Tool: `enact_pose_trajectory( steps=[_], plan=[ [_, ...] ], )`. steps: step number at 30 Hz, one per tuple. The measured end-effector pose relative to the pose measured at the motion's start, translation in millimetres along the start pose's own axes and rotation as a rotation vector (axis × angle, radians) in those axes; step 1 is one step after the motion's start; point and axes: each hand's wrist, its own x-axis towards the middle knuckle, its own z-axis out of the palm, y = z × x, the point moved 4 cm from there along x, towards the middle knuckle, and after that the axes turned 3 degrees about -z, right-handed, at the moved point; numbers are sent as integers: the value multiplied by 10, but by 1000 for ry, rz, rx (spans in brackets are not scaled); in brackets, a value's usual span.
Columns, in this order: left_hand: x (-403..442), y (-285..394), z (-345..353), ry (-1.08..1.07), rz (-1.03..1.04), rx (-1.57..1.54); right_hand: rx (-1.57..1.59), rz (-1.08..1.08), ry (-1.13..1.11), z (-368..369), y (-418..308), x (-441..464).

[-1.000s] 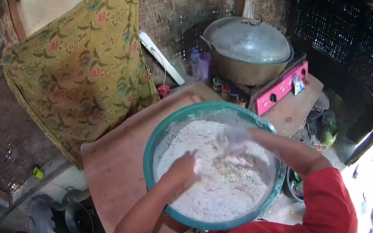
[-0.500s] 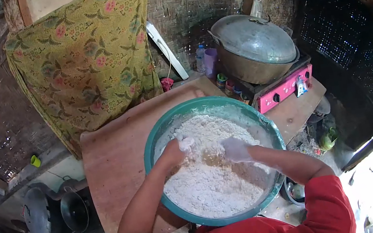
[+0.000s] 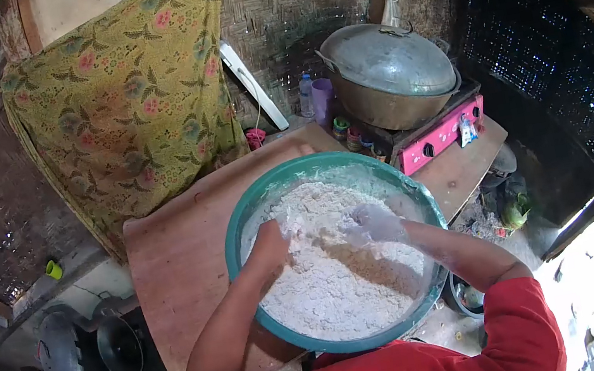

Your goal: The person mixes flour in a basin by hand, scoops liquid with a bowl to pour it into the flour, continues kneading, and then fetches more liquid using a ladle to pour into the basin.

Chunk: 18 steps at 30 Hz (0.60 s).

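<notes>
A large green basin (image 3: 231, 236) holds a heap of white, crumbly flour (image 3: 324, 303). My left hand (image 3: 273, 243) is down in the flour on the basin's left side, its fingers hidden. Opposite it, my right hand (image 3: 376, 224) is coated white and touches the flour right of the middle; its fingers blend into the powder and are blurred. Between and below the hands a browner, shaded furrow runs through the flour. Whether either hand is closed around flour does not show.
The basin stands on a wooden table (image 3: 180, 284). Behind it on the right, a big lidded pot (image 3: 392, 75) sits on a pink stove (image 3: 442, 137). A purple cup (image 3: 322, 98) and a bottle (image 3: 306, 95) stand beside the pot. Dark pans (image 3: 119, 345) are low at left.
My right hand has shifted slightly within the flour, and more of the brownish furrow shows below it. My left hand stays at the left side. The camera view has turned slightly.
</notes>
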Motion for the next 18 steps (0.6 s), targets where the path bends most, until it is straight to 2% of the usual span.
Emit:
enact_pose_trajectory(
  steps=[1,2,3,4,5,6,7,8,9,10,11,12,13,14,15,16,17,18],
  plan=[
    [-78,83,-27,-50,-52,-55,-339,49,43,13,-189,-30],
    [-45,-46,9,-50,-52,-54,-338,48,44,115,-169,16],
    [9,-201,119,-108,174,33,-406,-293,21,299,-215,49],
    [-3,-284,200,-164,402,118,-474,-417,-71,462,-406,8],
    [-25,-341,207,-168,403,115,-530,-546,-159,623,-593,-42],
    [-47,-457,310,-347,292,409,-585,-451,-316,818,-874,-126],
    [-90,-581,408,-523,176,702,-549,-459,-316,1167,-653,-18],
    [-217,-519,444,-483,297,830,-740,-318,-398,1321,-735,-112],
    [-384,-285,380,-543,256,816,-743,-317,-390,1353,-717,-152],
    [-518,-105,359,-607,212,799,-877,-284,-478,1397,-615,-219],
    [-605,-185,452,-688,95,791,-939,-265,-526,1408,-532,-324],
    [-713,-158,585,-769,168,807,-1001,-248,-576,1419,-448,-430],
    [-824,-85,667,-815,192,799,-1025,-224,-458,1313,-396,-558],
    [-826,-120,808,-760,235,798,-1046,-200,-340,1200,-342,-643],
    [-774,-173,945,-704,276,794,-1047,-202,-350,1105,-270,-686],
    [-646,-233,1044,-702,270,785,-1090,-93,-294,932,-193,-682],
    [-451,-278,1102,-570,344,959,-1131,15,-233,763,-161,-634],
    [-283,-279,1112,-431,416,1131,-1034,34,-251,597,-213,-535]
  ],
)
